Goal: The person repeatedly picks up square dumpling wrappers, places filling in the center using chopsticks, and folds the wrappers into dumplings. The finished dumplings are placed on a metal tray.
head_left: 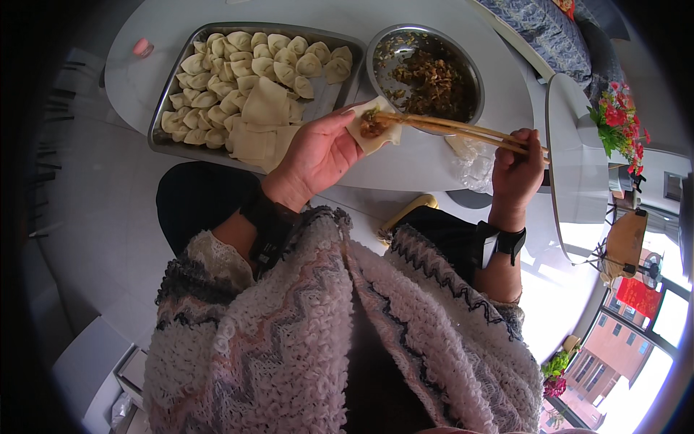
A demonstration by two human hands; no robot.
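My left hand (323,153) holds a square dumpling wrapper (383,137) on its fingers, with a dab of meat filling (371,124) on it. A pair of wooden chopsticks (463,129) is gripped in my right hand (517,168), and their tips touch that filling. Beyond the wrapper stands a steel bowl (374,69) of chopped filling (434,79). To the left lies a metal tray (163,145) with rows of folded dumplings (224,69). Loose flat wrappers (265,105) are stacked at the tray's near right part, partly behind my left hand.
The tray and bowl rest on a pale oval table (426,170). A small pink object (142,48) lies at its far left. A crumpled clear plastic bag (473,165) sits by the near right edge. Red flowers (620,119) stand at the right, near a patterned cushion (542,36).
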